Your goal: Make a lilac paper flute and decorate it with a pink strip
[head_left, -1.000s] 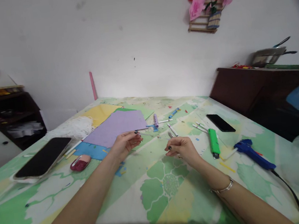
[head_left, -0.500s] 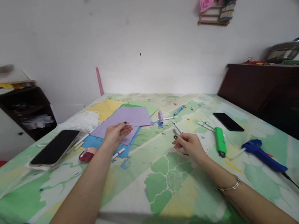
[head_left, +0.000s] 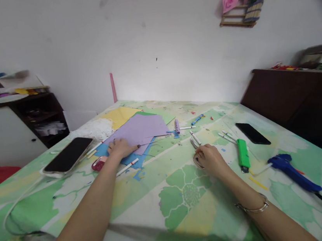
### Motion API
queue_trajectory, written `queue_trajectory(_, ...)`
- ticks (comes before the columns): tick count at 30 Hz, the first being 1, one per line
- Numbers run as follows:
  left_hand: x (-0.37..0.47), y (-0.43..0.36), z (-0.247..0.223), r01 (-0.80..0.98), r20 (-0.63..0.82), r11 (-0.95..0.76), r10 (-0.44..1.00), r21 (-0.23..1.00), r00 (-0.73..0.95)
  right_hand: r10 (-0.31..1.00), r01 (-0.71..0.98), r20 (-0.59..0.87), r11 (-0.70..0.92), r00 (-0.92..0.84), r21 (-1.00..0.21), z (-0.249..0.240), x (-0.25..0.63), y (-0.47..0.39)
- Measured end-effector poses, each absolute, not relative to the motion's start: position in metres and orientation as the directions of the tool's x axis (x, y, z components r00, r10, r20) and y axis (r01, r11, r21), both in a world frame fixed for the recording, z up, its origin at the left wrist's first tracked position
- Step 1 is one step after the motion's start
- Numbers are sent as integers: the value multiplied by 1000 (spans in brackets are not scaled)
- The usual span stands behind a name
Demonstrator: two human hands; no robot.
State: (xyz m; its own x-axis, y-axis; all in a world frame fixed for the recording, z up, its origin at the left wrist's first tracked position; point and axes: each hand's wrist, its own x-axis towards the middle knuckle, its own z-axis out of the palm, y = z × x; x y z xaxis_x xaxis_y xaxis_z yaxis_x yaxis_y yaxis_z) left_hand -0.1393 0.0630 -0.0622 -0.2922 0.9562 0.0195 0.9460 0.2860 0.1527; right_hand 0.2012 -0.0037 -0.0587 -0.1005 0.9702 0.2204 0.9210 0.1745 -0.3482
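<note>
My left hand (head_left: 120, 148) lies with its fingers spread on the near-left part of a purple sheet (head_left: 146, 125). Beneath and around it are blue (head_left: 147, 157), yellow (head_left: 123, 116) and light green (head_left: 164, 116) sheets. Close to that wrist sit a pink and dark red object (head_left: 98, 164) and a white stick with a red band (head_left: 128, 166). Over the tablecloth, my right hand (head_left: 213, 160) is closed on a pair of scissors (head_left: 198, 160), whose tips point away from me. A white marker-like stick (head_left: 195, 138) lies just beyond them.
On the right are a green utility knife (head_left: 243, 154), a blue glue gun (head_left: 293, 172) with its cord, and a black phone (head_left: 252, 133). A larger phone (head_left: 68, 155) and white shredded strands (head_left: 96, 130) lie left. Small purple (head_left: 177, 126) and blue (head_left: 197, 119) rolled pieces sit mid-table.
My left hand has come down onto the purple sheet, its fingers now spread. My right hand has lowered slightly with the scissors. The view has turned a little to the left.
</note>
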Motion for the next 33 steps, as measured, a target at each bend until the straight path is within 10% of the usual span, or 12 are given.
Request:
queue_trajectory(15, -97, 47, -56, 945, 109, 255, 954, 204, -281, 983, 948, 181, 41, 18, -315, -52, 205, -8)
queue_trajectory(33, -99, 52, -54, 976, 133, 73, 986, 206, -102, 984, 683, 173, 156, -44, -714, -64, 197, -18)
